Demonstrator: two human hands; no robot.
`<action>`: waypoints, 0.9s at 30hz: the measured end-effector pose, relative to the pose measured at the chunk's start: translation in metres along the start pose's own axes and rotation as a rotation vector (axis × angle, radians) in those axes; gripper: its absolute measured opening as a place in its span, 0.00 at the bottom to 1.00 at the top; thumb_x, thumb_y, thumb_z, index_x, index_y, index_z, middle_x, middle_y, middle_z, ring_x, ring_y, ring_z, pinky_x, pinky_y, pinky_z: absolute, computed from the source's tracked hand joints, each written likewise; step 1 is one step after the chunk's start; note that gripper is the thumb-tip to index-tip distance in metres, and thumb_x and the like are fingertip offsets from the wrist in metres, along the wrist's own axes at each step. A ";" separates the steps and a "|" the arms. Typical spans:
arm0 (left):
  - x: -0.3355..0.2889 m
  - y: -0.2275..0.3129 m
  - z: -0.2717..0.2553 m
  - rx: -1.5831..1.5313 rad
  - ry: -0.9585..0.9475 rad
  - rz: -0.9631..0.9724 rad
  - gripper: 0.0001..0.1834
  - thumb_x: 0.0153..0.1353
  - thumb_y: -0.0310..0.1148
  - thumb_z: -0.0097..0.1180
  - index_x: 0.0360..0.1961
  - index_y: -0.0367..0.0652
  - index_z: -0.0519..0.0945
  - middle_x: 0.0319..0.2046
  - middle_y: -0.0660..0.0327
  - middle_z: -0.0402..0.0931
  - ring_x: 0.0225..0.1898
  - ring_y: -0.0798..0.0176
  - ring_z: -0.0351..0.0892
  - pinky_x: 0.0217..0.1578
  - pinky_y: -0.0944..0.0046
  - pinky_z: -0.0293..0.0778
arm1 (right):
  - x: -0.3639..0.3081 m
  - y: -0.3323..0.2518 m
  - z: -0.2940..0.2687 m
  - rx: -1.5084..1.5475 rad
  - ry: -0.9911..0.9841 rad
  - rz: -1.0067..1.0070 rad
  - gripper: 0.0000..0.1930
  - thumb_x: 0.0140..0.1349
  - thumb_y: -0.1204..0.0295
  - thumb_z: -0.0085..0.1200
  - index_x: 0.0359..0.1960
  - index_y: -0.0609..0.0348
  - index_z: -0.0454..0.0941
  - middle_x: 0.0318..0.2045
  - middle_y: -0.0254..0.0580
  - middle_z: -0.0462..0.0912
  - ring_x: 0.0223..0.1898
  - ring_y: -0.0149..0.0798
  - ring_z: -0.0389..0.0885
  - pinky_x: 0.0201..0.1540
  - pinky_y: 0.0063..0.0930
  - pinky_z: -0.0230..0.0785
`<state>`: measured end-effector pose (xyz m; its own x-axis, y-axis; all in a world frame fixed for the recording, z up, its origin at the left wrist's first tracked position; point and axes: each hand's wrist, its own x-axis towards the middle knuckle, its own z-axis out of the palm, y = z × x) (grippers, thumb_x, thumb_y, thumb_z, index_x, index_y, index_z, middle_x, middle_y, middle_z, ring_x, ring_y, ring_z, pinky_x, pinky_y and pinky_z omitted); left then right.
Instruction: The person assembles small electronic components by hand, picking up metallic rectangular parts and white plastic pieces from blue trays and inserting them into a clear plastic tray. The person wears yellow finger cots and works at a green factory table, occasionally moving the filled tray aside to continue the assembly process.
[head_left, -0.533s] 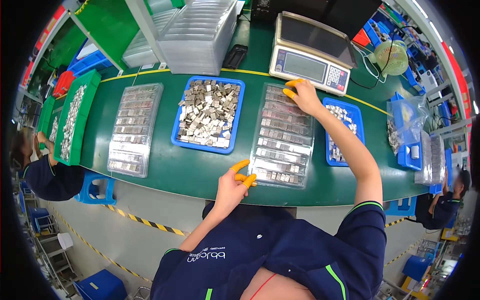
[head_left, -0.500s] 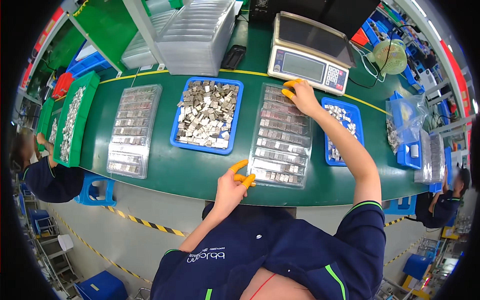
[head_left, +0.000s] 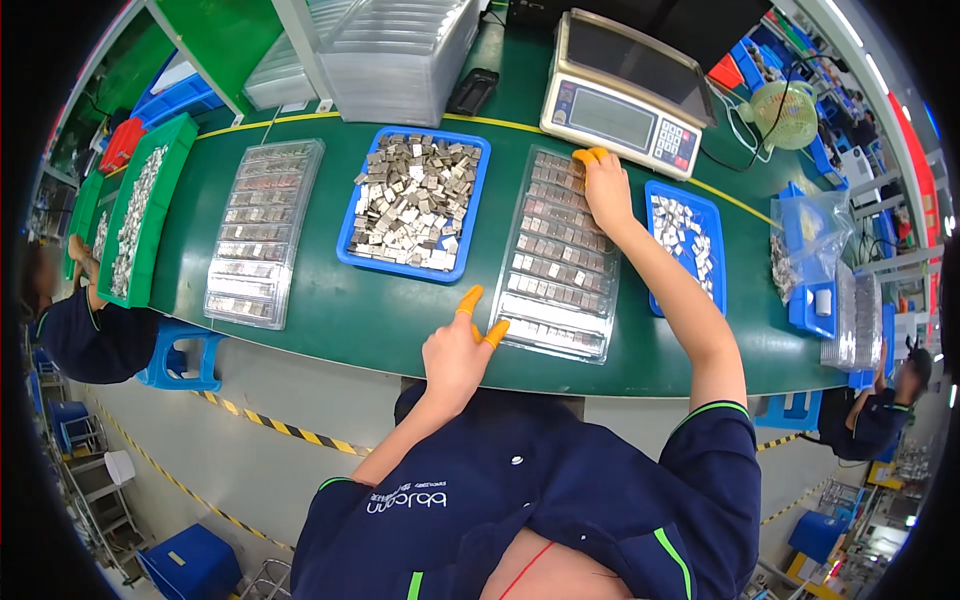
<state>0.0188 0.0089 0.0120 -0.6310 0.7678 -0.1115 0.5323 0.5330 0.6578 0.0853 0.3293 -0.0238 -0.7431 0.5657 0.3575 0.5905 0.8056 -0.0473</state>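
A clear plastic tray (head_left: 556, 262) with rows of small silvery metal pieces lies in front of me. My right hand (head_left: 606, 192), in yellow finger cots, is at its far right corner. Those fingertips are drawn together over the end of the far rows; whatever they pinch is hidden. By the tray's near left edge is my left hand (head_left: 455, 352), thumb and index finger spread apart, with nothing held; the thumb tip is at the rim. Left of the tray stands a blue bin (head_left: 346, 254) heaped with loose metal pieces. A smaller blue bin (head_left: 716, 205) holds scattered pieces beside my right forearm.
Another filled clear tray (head_left: 264, 232) lies to the left, near a long green bin (head_left: 183, 170). Behind are a stack of clear trays (head_left: 392, 75), a black holder (head_left: 474, 92) and a weighing scale (head_left: 620, 115). A green fan (head_left: 780, 114) stands at back right. Co-workers sit at both sides.
The whole view has shifted slightly, with the table higher up. My right fingers have closed together at the tray's far right corner. My left index finger has extended away from the thumb.
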 end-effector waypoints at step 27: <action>-0.038 -0.057 -0.030 0.142 0.400 -0.252 0.18 0.45 0.46 0.67 0.22 0.41 0.77 0.15 0.60 0.76 0.18 0.54 0.76 0.22 0.58 0.69 | -0.162 -0.076 -0.082 0.185 -0.167 0.154 0.47 0.50 0.50 0.59 0.60 0.76 0.53 0.61 0.65 0.56 0.63 0.57 0.53 0.64 0.46 0.43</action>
<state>-0.0044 -0.0617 0.0012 -0.9025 0.4267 0.0589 0.3893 0.7494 0.5356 0.1871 0.1619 -0.0016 -0.6996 0.6929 0.1747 0.6447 0.7175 -0.2638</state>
